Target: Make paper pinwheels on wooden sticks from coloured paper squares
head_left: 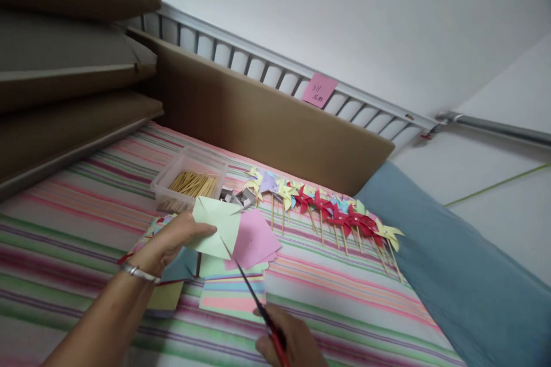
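My left hand [183,235] holds a pale green paper square [224,223] by its left side, the thumb lying on top. Slits show at some of the square's corners. My right hand [290,335] is closed round the red handle of a pair of scissors [253,292]. The dark blades point up and left, with their tips at the lower right corner of the green square. Just beneath lie pink paper squares [256,241] and a fanned stack of coloured paper [232,295]. Blue and yellow papers [166,296] lie under my left wrist, partly hidden.
A clear plastic box [161,183] of thin wooden sticks stands behind my left hand, small grey boxes [245,198] beside it. Several finished paper pinwheels [340,218] lie in a row to the right. Cardboard [267,120] lines the back; stacked brown packages [77,63] rise at left.
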`<state>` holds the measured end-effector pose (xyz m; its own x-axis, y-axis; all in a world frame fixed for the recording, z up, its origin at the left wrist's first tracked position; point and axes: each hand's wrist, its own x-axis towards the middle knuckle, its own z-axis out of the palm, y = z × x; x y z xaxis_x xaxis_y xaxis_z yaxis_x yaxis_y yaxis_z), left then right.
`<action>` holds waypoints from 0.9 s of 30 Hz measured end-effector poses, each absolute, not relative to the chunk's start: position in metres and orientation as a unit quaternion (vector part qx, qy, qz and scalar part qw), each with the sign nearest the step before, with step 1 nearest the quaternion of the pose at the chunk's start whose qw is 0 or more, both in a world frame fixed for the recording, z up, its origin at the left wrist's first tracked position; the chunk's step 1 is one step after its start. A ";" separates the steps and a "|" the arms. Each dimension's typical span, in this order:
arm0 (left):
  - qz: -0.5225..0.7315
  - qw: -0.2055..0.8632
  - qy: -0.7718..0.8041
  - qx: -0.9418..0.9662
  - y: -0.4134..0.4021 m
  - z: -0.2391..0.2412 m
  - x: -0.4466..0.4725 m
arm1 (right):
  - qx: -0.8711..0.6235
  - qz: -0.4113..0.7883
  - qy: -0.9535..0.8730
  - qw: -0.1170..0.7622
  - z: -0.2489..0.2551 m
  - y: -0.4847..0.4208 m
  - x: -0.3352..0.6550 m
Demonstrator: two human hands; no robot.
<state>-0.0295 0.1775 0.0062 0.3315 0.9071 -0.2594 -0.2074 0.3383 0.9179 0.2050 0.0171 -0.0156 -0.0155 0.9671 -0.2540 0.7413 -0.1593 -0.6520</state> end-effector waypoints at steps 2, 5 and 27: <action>0.411 0.707 0.409 0.406 0.175 0.010 -0.031 | -0.715 0.287 -0.619 0.154 -0.027 0.004 0.239; 0.432 0.717 0.377 0.396 0.170 0.014 -0.033 | -0.774 0.165 -0.589 0.163 -0.039 -0.012 0.304; 0.335 0.769 0.355 0.413 0.154 -0.005 -0.017 | -0.413 0.599 -0.276 0.628 -0.016 0.114 0.125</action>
